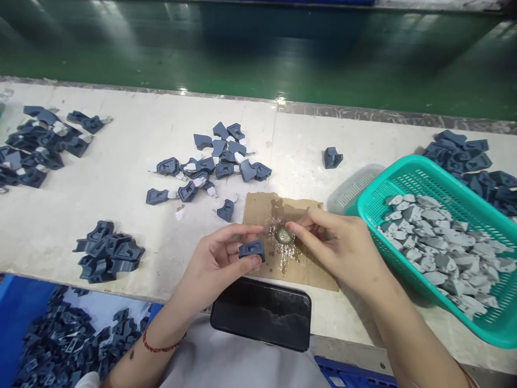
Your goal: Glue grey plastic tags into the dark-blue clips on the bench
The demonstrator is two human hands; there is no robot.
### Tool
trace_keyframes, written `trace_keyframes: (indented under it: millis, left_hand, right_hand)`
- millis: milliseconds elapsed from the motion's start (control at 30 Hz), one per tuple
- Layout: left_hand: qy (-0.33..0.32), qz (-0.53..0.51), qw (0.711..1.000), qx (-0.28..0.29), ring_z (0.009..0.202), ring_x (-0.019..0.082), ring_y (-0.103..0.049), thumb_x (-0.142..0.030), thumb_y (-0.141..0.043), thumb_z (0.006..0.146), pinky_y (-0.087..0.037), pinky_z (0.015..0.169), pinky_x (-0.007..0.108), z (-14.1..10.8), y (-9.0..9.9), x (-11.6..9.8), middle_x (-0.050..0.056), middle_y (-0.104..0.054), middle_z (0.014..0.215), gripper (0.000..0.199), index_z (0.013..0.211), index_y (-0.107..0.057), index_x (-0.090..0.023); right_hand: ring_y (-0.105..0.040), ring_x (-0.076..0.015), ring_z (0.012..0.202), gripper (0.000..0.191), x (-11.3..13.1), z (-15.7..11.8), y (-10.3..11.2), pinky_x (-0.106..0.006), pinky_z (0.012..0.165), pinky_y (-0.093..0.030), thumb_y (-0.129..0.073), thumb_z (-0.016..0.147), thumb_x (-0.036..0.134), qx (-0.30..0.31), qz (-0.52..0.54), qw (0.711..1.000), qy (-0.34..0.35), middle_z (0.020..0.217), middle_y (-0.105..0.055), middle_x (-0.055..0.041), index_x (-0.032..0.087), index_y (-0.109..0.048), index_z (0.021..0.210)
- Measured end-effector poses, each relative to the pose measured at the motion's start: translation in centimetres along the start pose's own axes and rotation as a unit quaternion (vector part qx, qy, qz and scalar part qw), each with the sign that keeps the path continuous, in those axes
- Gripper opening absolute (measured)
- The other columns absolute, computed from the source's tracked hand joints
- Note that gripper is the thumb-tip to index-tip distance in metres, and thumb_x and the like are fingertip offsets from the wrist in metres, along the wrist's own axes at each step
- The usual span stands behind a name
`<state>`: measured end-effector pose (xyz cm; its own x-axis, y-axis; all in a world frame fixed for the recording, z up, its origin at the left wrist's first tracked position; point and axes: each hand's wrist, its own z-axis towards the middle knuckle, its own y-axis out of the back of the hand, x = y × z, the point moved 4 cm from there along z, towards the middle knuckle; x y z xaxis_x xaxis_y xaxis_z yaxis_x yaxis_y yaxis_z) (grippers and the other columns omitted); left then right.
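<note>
I'm counting four clusters of navy plastic parts [219, 146] at three, eight, nine and ten o'clock, plus one lone navy part [332, 158] at two and one held part [252, 250]. Then one smartphone [260, 317] at six, one cardboard sheet [258, 207] toward five, one teal basket [503, 318] just past three, dozens of grey pieces [436, 277] inside lol.

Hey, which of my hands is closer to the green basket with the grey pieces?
Right. Your right hand is just left of the green basket, partly over the cardboard; your left hand, holding a dark part, is farther left.
</note>
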<state>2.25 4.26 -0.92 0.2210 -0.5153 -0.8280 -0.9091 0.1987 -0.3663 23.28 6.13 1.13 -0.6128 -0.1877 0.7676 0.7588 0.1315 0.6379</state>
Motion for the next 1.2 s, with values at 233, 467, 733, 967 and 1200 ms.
trace_keyframes:
  millis: [233, 467, 733, 967, 1200]
  left_hand:
    - [0.018, -0.038, 0.999, 0.005, 0.072, 0.011, -0.066, -0.033, -0.092, 0.074, -0.057, 0.065, 0.017, 0.0, 0.1, -0.4, 0.002, -0.070, 0.082, 0.026, 0.088, -0.076, -0.018]
    - [0.049, -0.114, 0.992, -0.002, 0.081, 0.014, -0.073, -0.025, -0.090, 0.075, -0.058, 0.075, 0.021, -0.1, 0.1, -0.5, -0.002, -0.067, 0.085, 0.018, 0.085, -0.076, -0.023]
    - [0.013, 0.010, 0.999, 0.034, 0.095, 0.018, -0.068, -0.027, -0.078, 0.089, -0.057, 0.078, 0.023, 0.1, -0.5, -0.3, 0.005, -0.076, 0.105, 0.010, 0.099, -0.079, -0.023]
    - [-0.010, 0.187, 0.978, 0.090, 0.081, 0.015, -0.057, -0.041, -0.053, 0.105, -0.049, 0.072, 0.024, -0.5, -1.2, -0.3, 0.004, -0.063, 0.097, 0.025, 0.110, -0.069, -0.023]
    - [-0.036, 0.298, 0.943, 0.147, 0.090, 0.017, -0.055, -0.040, -0.039, 0.110, -0.043, 0.083, 0.026, -0.5, -1.3, -0.3, 0.002, -0.057, 0.098, 0.025, 0.105, -0.057, -0.023]
  right_hand:
    - [-0.054, -0.0118, 0.053, 0.033, -0.4, 0.2, 0.0, -0.024, 0.049, -0.040, -0.070, 0.094, 0.041, -0.021, 0.206, 0.969, -0.131, 0.058, -0.061, 0.0010, 0.021, -0.059, 0.070]
    - [-0.051, -0.0100, 0.050, 0.039, -0.5, 0.6, -0.2, -0.022, 0.048, -0.038, -0.075, 0.090, 0.052, -0.019, 0.302, 0.941, -0.151, 0.056, -0.060, 0.0014, 0.020, -0.060, 0.072]
    - [-0.055, -0.0111, 0.054, 0.031, -0.3, 0.4, -0.4, -0.022, 0.050, -0.042, -0.073, 0.093, 0.049, -0.025, 0.334, 0.931, -0.146, 0.062, -0.063, 0.0011, 0.021, -0.067, 0.080]
    - [-0.062, -0.0119, 0.062, 0.017, 1.0, -0.6, -0.6, -0.023, 0.059, -0.050, -0.065, 0.101, 0.033, -0.046, 0.254, 0.965, -0.054, 0.072, -0.067, 0.0022, 0.024, -0.068, 0.087]
    - [-0.063, -0.0117, 0.063, 0.016, 2.3, -0.3, -1.3, -0.023, 0.055, -0.048, -0.059, 0.104, 0.025, 0.008, 0.204, 0.979, 0.018, 0.076, -0.069, 0.0015, 0.023, -0.064, 0.089]
